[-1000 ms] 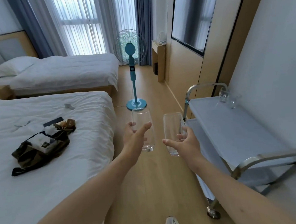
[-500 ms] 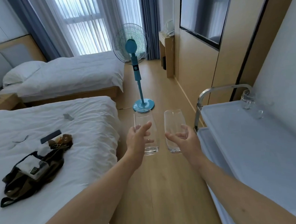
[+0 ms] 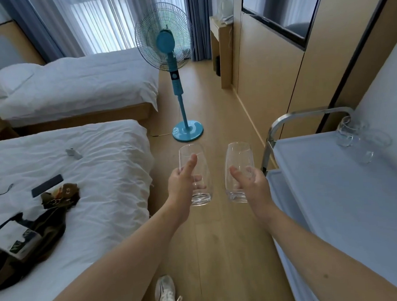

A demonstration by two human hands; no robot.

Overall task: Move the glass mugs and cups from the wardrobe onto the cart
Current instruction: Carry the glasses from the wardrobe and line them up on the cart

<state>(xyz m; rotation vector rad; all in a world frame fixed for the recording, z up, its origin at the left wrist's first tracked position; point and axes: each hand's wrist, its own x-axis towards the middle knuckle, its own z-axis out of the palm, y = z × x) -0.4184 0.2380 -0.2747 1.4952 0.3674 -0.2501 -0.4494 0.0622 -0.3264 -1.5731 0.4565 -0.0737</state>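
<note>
I hold two clear, tall glass cups upright over the wooden floor. My left hand is shut on the left glass cup. My right hand is shut on the right glass cup. The cups are side by side, a small gap between them. To the right stands the cart with a pale blue top shelf and a metal handle. Glass mugs sit at the cart's far corner by the wall, and a further glass piece lies just in front of them.
A blue standing fan stands ahead in the aisle, its base just beyond the cups. A white bed with a bag lies on the left. Wooden wall panels run along the right. My shoe shows below.
The view has moved forward along the aisle; the fan and cart appear closer and larger. Both hands keep holding their cups in front of me, at about the same spacing.
</note>
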